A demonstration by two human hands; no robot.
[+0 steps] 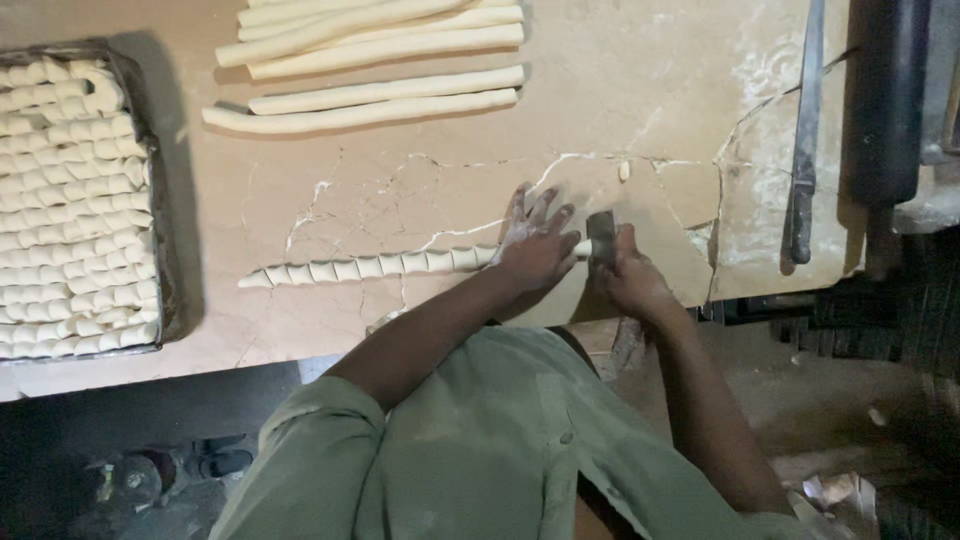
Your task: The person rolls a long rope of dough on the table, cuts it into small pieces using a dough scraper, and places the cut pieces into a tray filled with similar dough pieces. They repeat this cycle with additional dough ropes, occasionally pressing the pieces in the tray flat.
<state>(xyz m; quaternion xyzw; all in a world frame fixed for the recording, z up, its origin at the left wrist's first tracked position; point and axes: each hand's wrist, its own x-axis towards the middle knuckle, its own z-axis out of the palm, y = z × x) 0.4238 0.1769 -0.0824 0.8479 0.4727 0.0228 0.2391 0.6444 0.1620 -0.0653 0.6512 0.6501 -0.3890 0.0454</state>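
Spanning cracked marble slab (420, 190), dim floor (130, 420)

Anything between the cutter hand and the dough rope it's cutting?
Nothing visible. The right hand holds the metal cutter right at the end of the dough rope, while the left hand presses the rope beside it. The marble counter around them shows only flour.

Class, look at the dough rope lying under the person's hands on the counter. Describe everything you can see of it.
The dough rope is pale cream, soft-looking and thin. It lies roughly level across the cracked, floured stone counter, tapering to a point at its left end. Slanted cuts divide most of its length into short pieces that sit touching in a row. The left hand presses flat over its right part, and the right hand holds a small dark cutter at its right end.
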